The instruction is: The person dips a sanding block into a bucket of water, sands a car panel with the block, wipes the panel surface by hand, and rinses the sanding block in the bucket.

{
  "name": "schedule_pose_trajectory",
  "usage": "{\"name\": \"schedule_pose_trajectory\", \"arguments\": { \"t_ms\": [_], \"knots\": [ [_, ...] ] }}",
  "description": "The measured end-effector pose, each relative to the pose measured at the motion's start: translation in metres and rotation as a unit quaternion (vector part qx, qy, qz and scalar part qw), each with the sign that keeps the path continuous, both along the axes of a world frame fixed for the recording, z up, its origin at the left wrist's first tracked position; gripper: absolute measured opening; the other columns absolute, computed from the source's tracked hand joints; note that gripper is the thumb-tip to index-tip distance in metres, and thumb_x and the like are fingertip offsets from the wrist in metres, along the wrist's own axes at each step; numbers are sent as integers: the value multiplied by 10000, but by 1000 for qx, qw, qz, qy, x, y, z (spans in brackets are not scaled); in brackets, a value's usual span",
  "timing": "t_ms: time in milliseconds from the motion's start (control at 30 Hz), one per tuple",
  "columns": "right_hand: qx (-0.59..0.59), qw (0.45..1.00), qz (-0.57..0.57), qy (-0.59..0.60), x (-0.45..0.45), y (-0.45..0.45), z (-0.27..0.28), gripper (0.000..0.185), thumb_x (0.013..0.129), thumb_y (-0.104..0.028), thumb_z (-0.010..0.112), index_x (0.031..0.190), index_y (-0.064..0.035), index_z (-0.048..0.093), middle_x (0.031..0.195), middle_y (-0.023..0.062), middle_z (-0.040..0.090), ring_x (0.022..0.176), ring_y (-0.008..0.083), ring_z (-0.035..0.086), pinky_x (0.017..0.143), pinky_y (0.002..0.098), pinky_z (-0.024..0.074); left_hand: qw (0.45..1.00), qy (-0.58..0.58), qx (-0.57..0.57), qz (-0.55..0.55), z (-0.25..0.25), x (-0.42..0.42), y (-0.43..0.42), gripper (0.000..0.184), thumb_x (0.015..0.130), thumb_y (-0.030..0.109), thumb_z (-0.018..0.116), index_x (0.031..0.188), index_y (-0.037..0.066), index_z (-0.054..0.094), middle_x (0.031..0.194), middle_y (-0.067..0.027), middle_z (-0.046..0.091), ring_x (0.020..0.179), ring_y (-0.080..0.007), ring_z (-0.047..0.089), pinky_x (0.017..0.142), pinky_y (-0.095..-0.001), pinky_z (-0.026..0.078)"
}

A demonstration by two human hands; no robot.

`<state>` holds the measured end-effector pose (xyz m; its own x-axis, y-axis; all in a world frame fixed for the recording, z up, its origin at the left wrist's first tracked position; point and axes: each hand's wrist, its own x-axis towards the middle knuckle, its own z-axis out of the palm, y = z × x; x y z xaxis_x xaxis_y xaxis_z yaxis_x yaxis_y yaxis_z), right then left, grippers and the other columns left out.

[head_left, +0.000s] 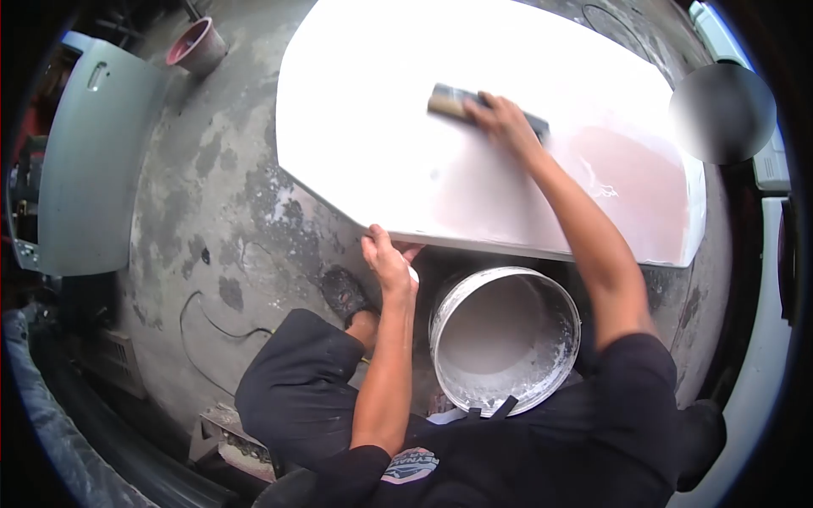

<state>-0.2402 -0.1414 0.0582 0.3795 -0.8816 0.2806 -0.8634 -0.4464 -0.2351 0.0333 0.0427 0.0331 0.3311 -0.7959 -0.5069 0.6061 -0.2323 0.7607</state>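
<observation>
OK, R hand (506, 127)'s closed over the long block (446, 102), on the white panel (364, 102); L hand (389, 264)'s gripping the panel's near edge, close to the bucket (542, 368) w/ cloudy liquid. Pressing unevenly could tip the block & prob gouge the surface. If L grip slips, panel might shift & knock the bucket, esp. this close.

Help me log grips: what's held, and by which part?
Right hand: the long block, around its middle. Left hand: the pale panel, at its near edge.
</observation>
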Motion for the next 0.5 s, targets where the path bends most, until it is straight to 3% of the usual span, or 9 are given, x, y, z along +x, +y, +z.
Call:
{"name": "schedule_pose_trajectory", "arguments": {
  "t_ms": [67,100,200,267,333,400,467,500],
  "knots": [
    [60,984,-166,15,21,-65,9,572,912,-43,561,1470,-162,601,1436,255,563,1243,460,569,1125,519,429,1000,6,-6,-3,2,1,-4,391,1142,404,442,1305,48,445,1218,-182,600,1050,-300,670,825,-584,636],
    [63,983,-174,15,16,-53,1,572,912,-43,561,1470,-162,601,1436,255,563,1243,460,569,1125,519,429,1000,5,-3,0,3,3,-6,383,1142,399,444,1302,51,446,1212,-178,606,1039,-301,674,817,-577,633],
    [-76,997,-4,-6,-2,58,-5,650,853,21,596,1479,-153,609,1417,269,562,1255,452,553,1138,518,420,999,30,26,8,1,0,-6,353,1144,381,442,1283,58,450,1191,-167,627,1001,-301,687,804,-554,625],
    [-5,998,25,-52,-21,155,11,592,836,21,626,1405,-133,682,1522,271,501,1344,451,514,1167,530,399,999,11,44,12,4,-2,-2,337,1147,377,428,1261,61,456,1171,-161,636,982,-299,693,820,-548,625],
    [61,996,64,-23,-31,195,36,643,823,40,628,1430,-169,671,1525,258,512,1380,432,505,1180,565,387,999,11,28,11,-1,1,-6,339,1148,383,419,1253,63,458,1166,-158,633,991,-291,695,795,-532,640],
    [-19,993,118,5,-50,136,7,675,819,41,631,1456,-183,646,1532,249,511,1377,436,511,1193,545,380,1000,-2,13,0,-7,0,-1,369,1138,379,451,1272,36,443,1207,-178,613,1027,-299,698,759,-514,668],
    [21,999,42,11,-52,19,-26,697,817,29,638,1481,-181,613,1531,252,510,1365,447,520,1188,513,385,1000,-4,-3,-1,-6,2,-2,371,1138,370,449,1281,28,443,1225,-182,605,1030,-297,698,749,-506,678],
    [12,999,-49,5,-38,-27,-18,696,822,27,637,1487,-174,603,1527,257,509,1356,451,520,1184,501,386,1000,-9,-2,-5,-7,2,0,376,1139,368,447,1293,24,440,1231,-188,603,1033,-304,699,757,-516,674]
  ]
}}
